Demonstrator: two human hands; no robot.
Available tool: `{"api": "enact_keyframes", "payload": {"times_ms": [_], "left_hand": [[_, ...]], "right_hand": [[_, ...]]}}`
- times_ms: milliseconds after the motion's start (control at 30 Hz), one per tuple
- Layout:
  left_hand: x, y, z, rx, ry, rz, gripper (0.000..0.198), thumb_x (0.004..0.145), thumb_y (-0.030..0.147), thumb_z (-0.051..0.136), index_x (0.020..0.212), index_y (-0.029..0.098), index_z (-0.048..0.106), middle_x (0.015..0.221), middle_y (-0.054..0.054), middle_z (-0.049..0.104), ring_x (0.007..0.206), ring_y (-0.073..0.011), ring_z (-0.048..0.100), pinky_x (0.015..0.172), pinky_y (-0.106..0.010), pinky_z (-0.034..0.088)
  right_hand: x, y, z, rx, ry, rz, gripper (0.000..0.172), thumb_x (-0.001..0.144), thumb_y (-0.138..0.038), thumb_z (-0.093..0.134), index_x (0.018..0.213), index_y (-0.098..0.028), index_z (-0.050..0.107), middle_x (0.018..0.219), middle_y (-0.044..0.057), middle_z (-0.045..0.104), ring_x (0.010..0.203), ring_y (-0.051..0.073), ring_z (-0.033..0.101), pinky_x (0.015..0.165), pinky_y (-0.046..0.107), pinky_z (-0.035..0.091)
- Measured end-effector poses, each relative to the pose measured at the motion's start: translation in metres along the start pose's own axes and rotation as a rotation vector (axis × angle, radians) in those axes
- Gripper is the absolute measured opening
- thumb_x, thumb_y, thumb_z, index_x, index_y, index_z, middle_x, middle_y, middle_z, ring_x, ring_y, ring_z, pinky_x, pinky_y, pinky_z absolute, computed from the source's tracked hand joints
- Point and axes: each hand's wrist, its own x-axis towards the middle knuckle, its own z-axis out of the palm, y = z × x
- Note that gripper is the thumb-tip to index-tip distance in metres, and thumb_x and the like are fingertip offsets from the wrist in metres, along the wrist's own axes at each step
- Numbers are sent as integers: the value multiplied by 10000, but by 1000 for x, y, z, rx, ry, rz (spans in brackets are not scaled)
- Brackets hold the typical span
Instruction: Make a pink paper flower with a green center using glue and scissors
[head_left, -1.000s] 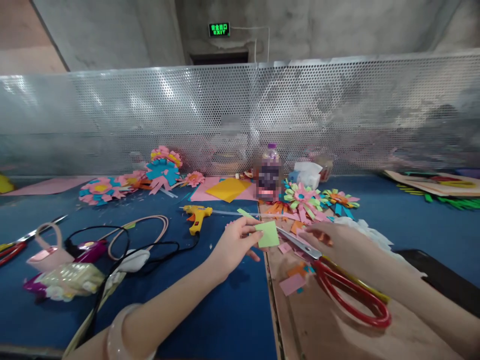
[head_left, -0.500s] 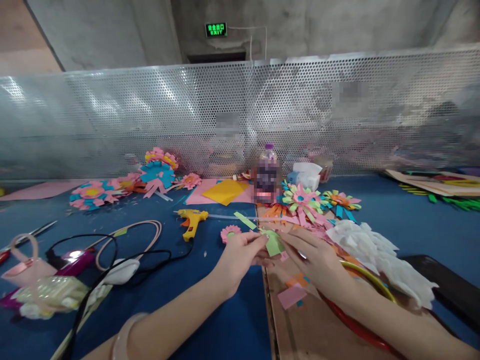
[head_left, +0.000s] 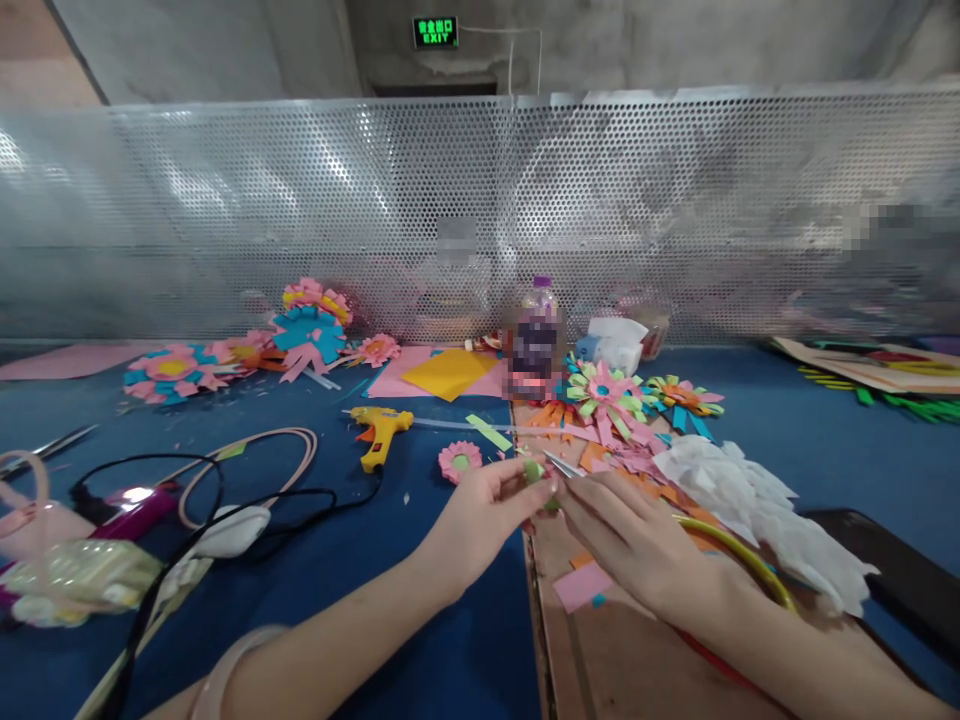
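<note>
Head view: folded green paper (head_left: 533, 469) pinched between left fingers (head_left: 510, 469).

A smooth, pale bangle (head_left: 226, 668) rings the forearm (head_left: 360, 622) behind the bare left hand (head_left: 474, 520).

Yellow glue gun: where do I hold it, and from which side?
Probably by the handle, from the near side: the glue gun lies with its handle toward you and its nozzle pointing left. Stay off that tip, which might be hot, and mind the black cord at the handle's end.
</note>
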Motion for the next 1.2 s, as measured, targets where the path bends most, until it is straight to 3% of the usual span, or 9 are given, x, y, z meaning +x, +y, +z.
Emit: {"api": "enact_keyframes", "payload": {"times_ms": [133, 300, 433, 533, 633, 700, 867, 967, 1200], "left_hand": [[-1, -3, -5, -7, -75, 59, 370, 791, 310, 608, 1148, 214, 601, 1043, -43, 663, 975, -187, 583, 841, -275, 444], [3, -5, -11, 79, -102, 64, 451, 802, 275, 599, 1246, 245, 527, 1162, -42, 628, 1009, -202, 583, 873, -307, 449], [5, -4, -12, 159, -124, 68, 471, 809, 271, 588, 1271, 249, 497, 1203, -34, 608, 1061, -206, 568, 918, -316, 433], [4, -5, -11, 275, -133, 101, 466, 812, 281, 582, 1270, 255, 497, 1267, -24, 561, 1155, -208, 508, 986, -312, 380], [4, -7, -11, 380, -133, 123, 465, 825, 262, 559, 1283, 273, 477, 1322, -9, 510, 1216, -192, 451, 1043, -306, 312], [4, -9, -10, 408, -127, 127, 469, 827, 239, 549, 1288, 269, 470, 1340, -8, 489, 1233, -185, 431, 1056, -302, 292], [5, -8, -6, 293, -43, 3, 446, 784, 207, 585, 1221, 156, 513, 1129, -90, 627, 1026, -195, 584, 882, -300, 450], [6, -7, -4, 264, 50, -54, 314, 737, 218, 640, 1030, 127, 571, 925, -78, 672, 837, -173, 625, 751, -277, 478], [4, -6, -2, 199, 169, -69, 197, 702, 239, 675, 844, 142, 578, 854, -41, 670, 771, -131, 601, 689, -228, 454]], "right_hand": [[1, -1, 0, 148, 13, 59, 219, 857, -82, 451, 961, -77, 644, 845, 117, 620, 775, 210, 550, 686, 347, 522], [4, -1, -2, 436, 101, 254, 262, 864, -126, 477, 1073, -185, 623, 936, 87, 605, 871, 168, 573, 744, 285, 517], [13, -2, -6, 793, 61, 677, 182, 846, -268, 541, 983, -235, 656, 970, 57, 636, 868, 163, 597, 714, 268, 510], [18, 2, -7, 1087, -104, 902, 232, 810, -381, 572, 955, -237, 683, 983, 39, 661, 827, 164, 600, 678, 260, 485], [18, 6, -5, 1274, -220, 942, 259, 792, -406, 584, 924, -224, 713, 892, 24, 670, 747, 140, 574, 661, 248, 443], [17, 6, -3, 1316, -213, 985, 255, 780, -399, 598, 899, -209, 721, 776, 10, 655, 672, 120, 535, 639, 241, 415], [17, 3, -3, 1313, -155, 1077, 202, 768, -351, 614, 690, -189, 706, 576, -31, 548, 573, 87, 428, 582, 215, 351], [18, 1, -2, 1318, -132, 1116, 200, 760, -346, 627, 661, -181, 683, 566, -37, 518, 572, 80, 404, 577, 210, 330], [18, -2, 0, 1312, -94, 1191, 230, 744, -368, 633, 667, -154, 664, 557, -23, 507, 560, 89, 405, 542, 226, 312]]}}
